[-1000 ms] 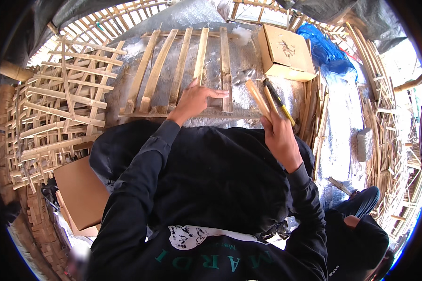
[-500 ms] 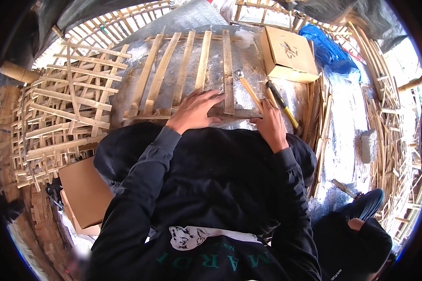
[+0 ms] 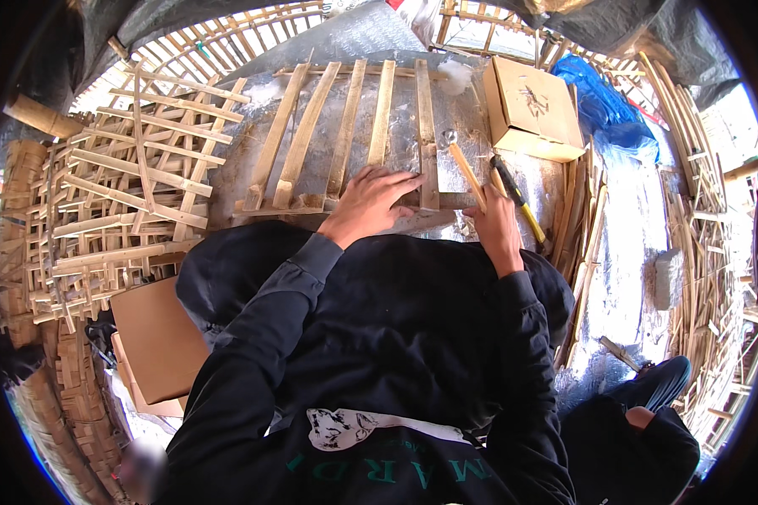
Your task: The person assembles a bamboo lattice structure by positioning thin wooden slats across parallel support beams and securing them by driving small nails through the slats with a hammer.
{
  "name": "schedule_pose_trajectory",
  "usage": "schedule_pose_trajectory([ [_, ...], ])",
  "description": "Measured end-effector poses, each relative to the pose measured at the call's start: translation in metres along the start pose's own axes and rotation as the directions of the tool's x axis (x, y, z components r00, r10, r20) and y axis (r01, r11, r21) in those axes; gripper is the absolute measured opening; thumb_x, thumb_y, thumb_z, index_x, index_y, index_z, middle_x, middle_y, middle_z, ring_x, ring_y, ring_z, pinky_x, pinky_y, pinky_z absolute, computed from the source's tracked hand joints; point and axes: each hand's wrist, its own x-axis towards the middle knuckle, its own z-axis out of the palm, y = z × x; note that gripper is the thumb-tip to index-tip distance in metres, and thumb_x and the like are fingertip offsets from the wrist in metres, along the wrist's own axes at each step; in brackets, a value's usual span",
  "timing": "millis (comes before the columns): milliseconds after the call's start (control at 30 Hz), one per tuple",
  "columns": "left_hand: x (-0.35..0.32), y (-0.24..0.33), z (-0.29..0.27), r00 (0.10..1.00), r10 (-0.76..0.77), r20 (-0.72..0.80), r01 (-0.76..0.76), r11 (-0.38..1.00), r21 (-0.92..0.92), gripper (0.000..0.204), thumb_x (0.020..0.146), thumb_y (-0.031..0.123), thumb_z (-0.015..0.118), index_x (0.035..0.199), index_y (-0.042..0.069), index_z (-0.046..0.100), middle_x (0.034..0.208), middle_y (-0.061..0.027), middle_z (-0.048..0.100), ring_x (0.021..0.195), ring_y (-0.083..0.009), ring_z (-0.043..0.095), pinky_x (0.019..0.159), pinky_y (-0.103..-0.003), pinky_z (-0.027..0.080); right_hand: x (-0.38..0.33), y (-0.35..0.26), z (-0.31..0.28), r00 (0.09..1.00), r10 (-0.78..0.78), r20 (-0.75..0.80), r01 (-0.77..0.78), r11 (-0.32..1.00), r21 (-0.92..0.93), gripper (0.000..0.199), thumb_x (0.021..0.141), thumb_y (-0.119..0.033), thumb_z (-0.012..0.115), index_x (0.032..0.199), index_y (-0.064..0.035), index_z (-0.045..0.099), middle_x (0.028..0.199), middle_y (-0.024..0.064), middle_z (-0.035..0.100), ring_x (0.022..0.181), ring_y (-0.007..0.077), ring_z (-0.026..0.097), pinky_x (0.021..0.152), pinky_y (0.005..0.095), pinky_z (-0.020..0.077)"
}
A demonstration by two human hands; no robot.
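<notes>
Head view: left hand [image 3: 369, 202] spread, thumb apart, fingertips at rightmost slat [image 3: 426, 109] of bamboo frame [image 3: 381, 109] before knees. Right hand [image 3: 495, 220] closed round wooden-handled hammer [image 3: 467, 172] (yellow-handled tool [image 3: 531, 220] just beside). Step seems slat-steadying; next move calls for firm slat, clear fingertips.

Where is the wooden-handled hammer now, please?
In the head view, the hammer is right of centre, in the right hand, left of the yellow-black tool.

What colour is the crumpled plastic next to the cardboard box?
The plastic is bright blue, seen best in the head view.
</notes>
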Motion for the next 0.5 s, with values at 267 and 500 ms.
schedule_pose_trajectory([
  [267, -0.005, -0.017, -0.023, 0.997, 0.02, -0.07, -0.032, 0.982, -0.184, 0.067, 0.093, 0.036, 0.083, 0.153, 0.018, 0.061, 0.148, -0.0087, 0.066, 0.141, -0.032, 0.057, 0.119, -0.045, 0.045, -0.003, -0.004, 0.006, 0.996, -0.062, -0.072, 0.059, 0.997, -0.039, 0.027, 0.085, -0.003, 0.082, 0.103, 0.0038, 0.062, 0.087, 0.0287, 0.068, 0.088, 0.0535, 0.063, 0.078, 0.0576, 0.0478],
  [500, -0.053, -0.083, -0.128, 0.922, -0.281, -0.266, 0.201, 0.936, -0.29, 0.054, 0.1, 0.036, 0.076, 0.144, 0.005, 0.066, 0.136, -0.0173, 0.073, 0.128, -0.0328, 0.068, 0.11, -0.042, 0.052, -0.001, 0.016, 0.009, 0.998, -0.018, -0.058, 0.019, 1.0, 0.017, 0.034, 0.082, -0.009, 0.088, 0.097, 0.0035, 0.059, 0.088, 0.0297, 0.067, 0.091, 0.0533, 0.064, 0.078, 0.0576, 0.0465],
])
